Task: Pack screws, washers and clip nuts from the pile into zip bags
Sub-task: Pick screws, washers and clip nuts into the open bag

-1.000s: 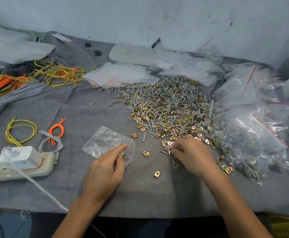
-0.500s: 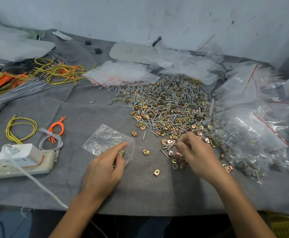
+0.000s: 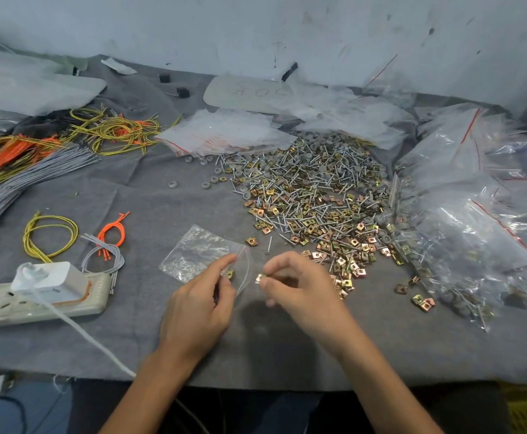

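A big pile of screws, grey washers and brass clip nuts (image 3: 312, 195) covers the grey cloth at centre right. A small clear zip bag (image 3: 198, 253) lies in front of it, mouth toward the right. My left hand (image 3: 199, 303) pinches the bag's mouth open; one clip nut (image 3: 230, 274) shows inside. My right hand (image 3: 299, 286) pinches clip nuts (image 3: 259, 278) at its fingertips, right at the bag's mouth. A lone screw (image 3: 268, 245) and a stray clip nut (image 3: 251, 241) lie just beyond the bag.
Filled zip bags (image 3: 475, 220) heap up on the right. A stack of empty zip bags (image 3: 224, 133) lies behind the pile. Bundles of yellow, orange and grey wires (image 3: 52, 142) fill the left, and a power strip with a white charger (image 3: 36, 289) sits at near left.
My right hand left the near edge of the pile and came left to the bag's mouth with clip nuts pinched in it. The left hand kept its hold on the bag.
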`<state>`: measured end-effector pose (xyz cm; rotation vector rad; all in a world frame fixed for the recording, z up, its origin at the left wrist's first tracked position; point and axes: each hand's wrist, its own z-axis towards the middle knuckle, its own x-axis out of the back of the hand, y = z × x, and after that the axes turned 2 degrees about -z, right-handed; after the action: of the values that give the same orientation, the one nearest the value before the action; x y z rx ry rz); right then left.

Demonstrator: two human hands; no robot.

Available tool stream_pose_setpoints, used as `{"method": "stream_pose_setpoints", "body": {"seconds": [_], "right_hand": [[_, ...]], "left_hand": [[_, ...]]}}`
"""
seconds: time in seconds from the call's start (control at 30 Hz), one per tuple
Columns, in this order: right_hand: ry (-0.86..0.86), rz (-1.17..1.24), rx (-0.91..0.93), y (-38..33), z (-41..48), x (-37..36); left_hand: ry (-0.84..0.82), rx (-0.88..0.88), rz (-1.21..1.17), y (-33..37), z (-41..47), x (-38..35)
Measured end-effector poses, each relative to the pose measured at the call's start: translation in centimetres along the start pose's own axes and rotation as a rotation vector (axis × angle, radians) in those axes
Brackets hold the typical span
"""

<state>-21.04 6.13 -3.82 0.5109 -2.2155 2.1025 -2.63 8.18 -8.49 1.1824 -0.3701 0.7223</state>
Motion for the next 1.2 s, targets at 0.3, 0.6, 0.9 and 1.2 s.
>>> {"method": "stream_pose_setpoints", "body": {"seconds": [0.3, 0.6, 0.9, 1.2], "right_hand": [[0.141, -0.627, 0.231, -0.4, 1.1, -4.4], [0.173, -0.479, 0.289, -0.1, 1.2, -0.2], [0.038, -1.010, -0.050, 1.7, 2.1, 8.6], [0.034, -0.832, 0.020, 1.3, 1.3, 7.4]], "left_hand": [[-0.022, 0.012, -0.027, 0.2, 0.0, 0.4], [-0.012, -0.009, -0.026, 0.1, -0.1, 0.2], [-0.028, 0.029, -0.032, -0.2, 0.1, -0.1], [-0.057, 0.031, -0.017, -0.3, 0.0, -0.1]]}}
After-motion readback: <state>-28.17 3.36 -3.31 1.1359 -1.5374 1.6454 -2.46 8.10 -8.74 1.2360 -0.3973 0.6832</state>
